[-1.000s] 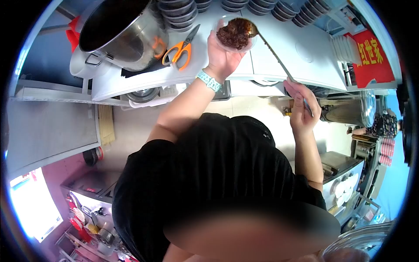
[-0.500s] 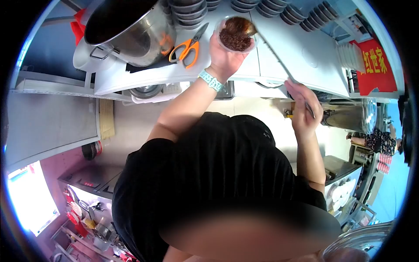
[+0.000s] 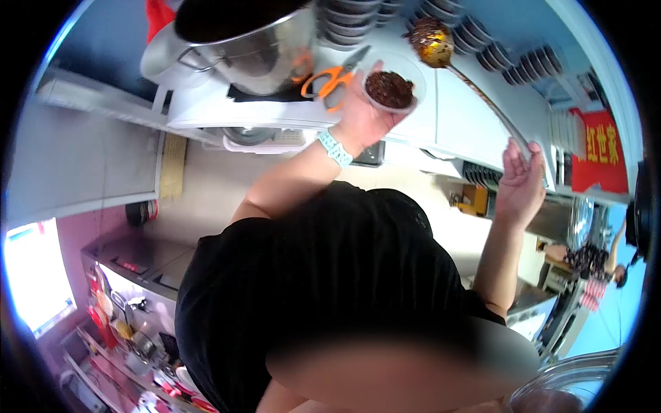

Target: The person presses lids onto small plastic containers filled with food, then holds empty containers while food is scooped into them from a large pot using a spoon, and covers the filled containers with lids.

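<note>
My left hand [image 3: 366, 122] is wrapped round a clear plastic tub [image 3: 418, 93] over the white counter. Dark brown, chunky sauce [image 3: 389, 89] fills much of the tub. By its handle, my right hand [image 3: 521, 184] grips a long metal ladle [image 3: 492, 103]. The ladle's bowl is up and to the right of the tub, apart from it, and is smeared with the same dark sauce. Just left of my left hand, orange-handled scissors [image 3: 330, 84] lie on the counter.
A large steel pot [image 3: 265, 51] stands on the counter at the left. Stacks of filled tubs [image 3: 348, 24] line the back. White lids [image 3: 566, 131] are piled beside a red sign [image 3: 597, 151] at the right. Another person [image 3: 586, 260] is at the far right.
The ladle has lifted out of the tub, moving up and right with my right hand. The sauce in the tub is now uncovered. The whole view has shifted somewhat.
</note>
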The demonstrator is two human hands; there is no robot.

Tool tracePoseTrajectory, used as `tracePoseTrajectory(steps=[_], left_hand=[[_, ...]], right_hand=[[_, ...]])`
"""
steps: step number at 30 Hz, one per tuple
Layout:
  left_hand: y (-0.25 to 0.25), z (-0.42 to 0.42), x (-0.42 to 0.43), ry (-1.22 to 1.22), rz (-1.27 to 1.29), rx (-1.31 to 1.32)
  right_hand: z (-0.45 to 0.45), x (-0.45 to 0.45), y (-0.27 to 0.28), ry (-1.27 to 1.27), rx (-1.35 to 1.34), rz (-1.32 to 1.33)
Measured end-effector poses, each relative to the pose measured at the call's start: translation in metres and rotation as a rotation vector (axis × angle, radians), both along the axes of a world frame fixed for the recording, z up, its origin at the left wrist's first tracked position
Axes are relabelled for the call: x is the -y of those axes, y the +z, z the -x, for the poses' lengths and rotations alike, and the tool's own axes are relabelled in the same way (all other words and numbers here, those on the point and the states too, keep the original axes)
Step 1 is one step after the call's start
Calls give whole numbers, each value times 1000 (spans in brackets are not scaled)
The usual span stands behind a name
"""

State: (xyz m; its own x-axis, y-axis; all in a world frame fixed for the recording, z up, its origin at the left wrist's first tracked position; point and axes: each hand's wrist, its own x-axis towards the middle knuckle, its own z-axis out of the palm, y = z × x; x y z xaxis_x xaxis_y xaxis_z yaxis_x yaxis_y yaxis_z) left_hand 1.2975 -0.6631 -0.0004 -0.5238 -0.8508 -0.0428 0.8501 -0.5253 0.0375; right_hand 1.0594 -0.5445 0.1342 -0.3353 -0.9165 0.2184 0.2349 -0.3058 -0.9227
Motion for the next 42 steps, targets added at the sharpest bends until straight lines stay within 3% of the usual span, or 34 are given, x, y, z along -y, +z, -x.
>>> tracePoseTrajectory(steps=[1, 4, 5, 7, 8, 10, 13, 15, 21, 24, 27, 29, 32, 37, 42], left_hand=[[3, -7, -7, 64, 114, 135], [17, -47, -28, -28, 96, 24], [31, -64, -40, -10, 68, 147], [41, -96, -55, -6, 40, 244], [34, -111, -58, -89, -35, 100], [39, -142, -77, 118, 376, 637], [22, -190, -85, 148, 608, 856], [18, -213, -93, 45, 81, 370], [7, -266, -96, 52, 63, 391], [-13, -282, -93, 121, 348, 777], [-10, -293, -94, 181, 382, 875], [-2, -305, -92, 38, -36, 343], [-8, -314, -89, 52, 24, 418], [4, -322, -85, 28, -84, 311], [-2, -317, -82, 20, -16, 351]], right_hand=[[2, 10, 4, 40, 115, -16], [-7, 55, 19, 252, 195, 26], [-16, 76, 25, 294, 204, 47], [-48, 113, 41, 379, 130, 32], [-67, 130, 50, 448, 51, 10], [-116, 159, 67, 347, -66, -41], [-178, 196, 79, 293, -243, -63], [-200, 229, 77, 351, -431, -131], [-316, 294, 54, 441, -779, -296], [-350, 326, 28, 405, -865, -355], [-359, 340, 17, 401, -861, -372], [-364, 349, 13, 425, -829, -331], [-371, 368, 1, 380, -816, -419], [-370, 371, -4, 385, -725, -314], [-357, 333, 40, 360, -654, -263]])
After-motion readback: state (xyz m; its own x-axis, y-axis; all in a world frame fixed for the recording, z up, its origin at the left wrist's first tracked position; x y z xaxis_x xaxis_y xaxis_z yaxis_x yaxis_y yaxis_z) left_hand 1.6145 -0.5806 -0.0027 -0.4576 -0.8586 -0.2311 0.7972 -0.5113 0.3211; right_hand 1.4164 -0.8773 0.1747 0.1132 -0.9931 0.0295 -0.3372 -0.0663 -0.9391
